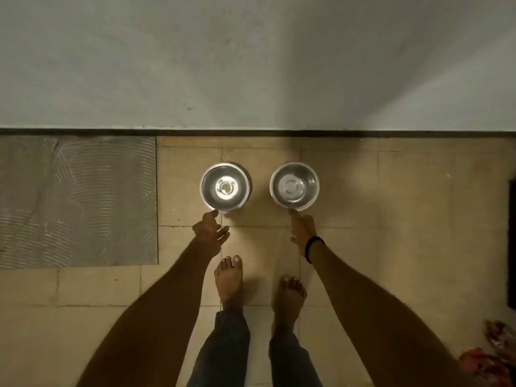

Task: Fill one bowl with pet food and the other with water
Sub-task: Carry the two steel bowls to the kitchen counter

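- The left bowl (210, 191) and the right bowl (307, 192), both bare steel, stood side by side and apart on the tiled floor (391, 208), close to the foot of the wall (251, 65).
- The right bowl looked empty. The left one carried a strong glare and a small brownish speck (225, 187) at its centre, too small to name.
- The left hand (209, 233) reached to the near rim of the left bowl, one fingertip at the rim and the other fingers loose and spread, holding nothing.
- The right hand (301, 233), with a black wristband (314, 244), lay edge-on with its fingers stretched to the near rim of the right bowl. Whether it pinched the rim or only touched it could not be told.
- Both bare feet (229, 277) stood just behind the hands.
- A grey ribbed mat (78, 202) lay to the left, and a red packet (491, 361) showed at the lower right edge.
- Judged from this, neither bowl was filled and the step in hand concerned the empty bowls themselves.
- The next move would call for a firm hold on each rim, or for bringing food and water to them.
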